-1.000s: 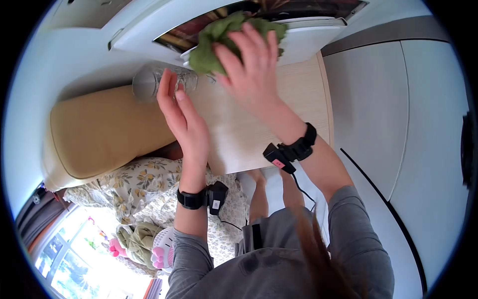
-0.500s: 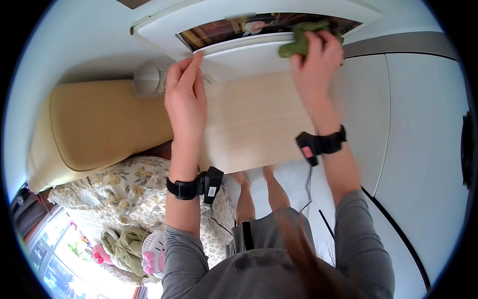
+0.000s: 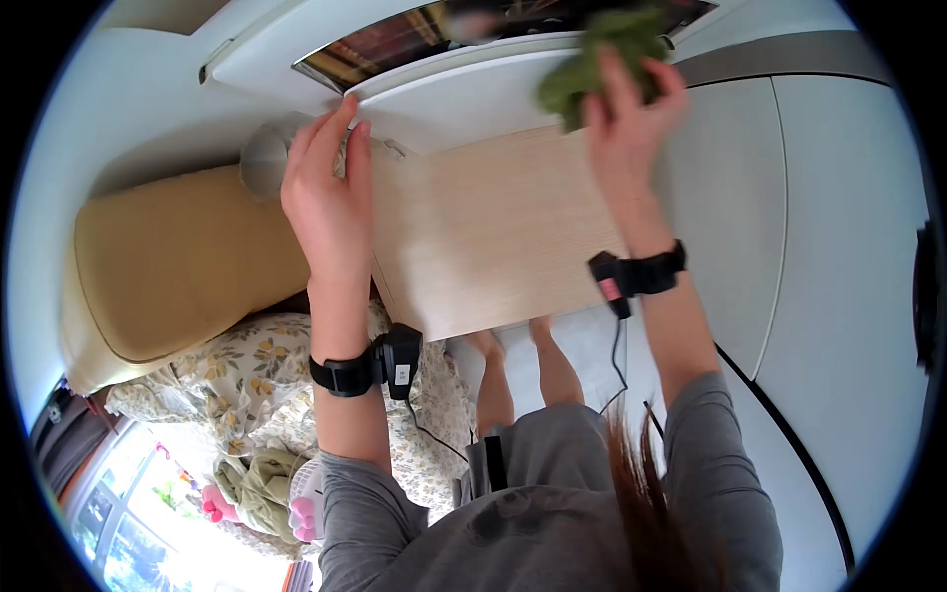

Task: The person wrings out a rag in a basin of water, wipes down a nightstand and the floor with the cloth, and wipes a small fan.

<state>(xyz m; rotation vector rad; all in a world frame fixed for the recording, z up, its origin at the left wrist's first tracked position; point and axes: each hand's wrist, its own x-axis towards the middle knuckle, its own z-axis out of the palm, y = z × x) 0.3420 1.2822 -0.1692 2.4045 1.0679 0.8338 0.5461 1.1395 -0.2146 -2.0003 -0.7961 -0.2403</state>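
"So, head view, sole camera: where is the green cloth (image 3: 575, 84)?"

"Far side of the wooden tabletop (image 3: 493, 222), over the right end of the white panel (image 3: 469, 104) and of the dark glossy strip (image 3: 395, 49) behind it. Bunched, outline blurred; contact with either surface not resolvable."

"Grip?"

"The right hand (image 3: 629, 143) is clamped on it, fingers spread across the top, thumb at its left side. The left hand (image 3: 330, 192) holds nothing, thumb apart from the extended index finger; fingertip at the panel's left end, touch uncertain."

"Key relation?"

"Cloth lies under and just beyond the right fingers, away from the person. Its longer axis, as far as the folds allow, slants from near left to far right. The panel's long axis runs left to right, spanning the gap between the hands. Right hand nearer, being on the cloth; left well apart, at the opposite end."

"Neighbours?"

"Clear glass vessel (image 3: 264, 163) just left of the left hand, at the far edge of a tan cushion (image 3: 187, 261)."
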